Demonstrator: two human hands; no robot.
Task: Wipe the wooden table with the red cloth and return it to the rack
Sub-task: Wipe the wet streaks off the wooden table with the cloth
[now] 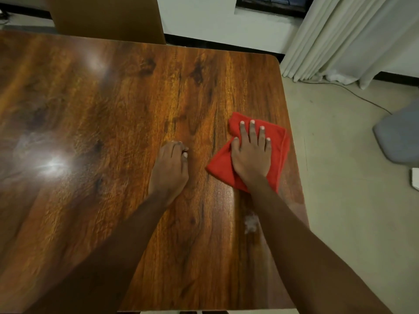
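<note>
View: head camera, looking down over both forearms.
Table: the glossy brown wood-grain table (pixel 113 98) fills most of the picture; its right edge and rounded far right corner show.
Cloth position: the folded red microfibre cloth (pixel 278 143) lies flat on the table close to the right edge, roughly midway along it.
Right hand: the right hand (pixel 250 159) lies palm down on the cloth, its fingers (pixel 252 132) straight and slightly spread, pressing it to the wood.
Left hand: the left hand (pixel 169 168) rests on bare wood just left of the cloth, apart from it; its fingers are curled under, and nothing shows in them.
Cloth look: bright red, soft and napped, doubled into a rough rectangle with a hemmed edge on the right and a slight rumple under the thumb.
Progress: wiping looks to be under way at the right side.
Left to do: a pale smudge (pixel 250 223) beside the right forearm seems not yet wiped, and the wide left part carries hazy glare, so I cannot tell whether it is clean; returning the cloth remains.
Rack: not in view.
</note>
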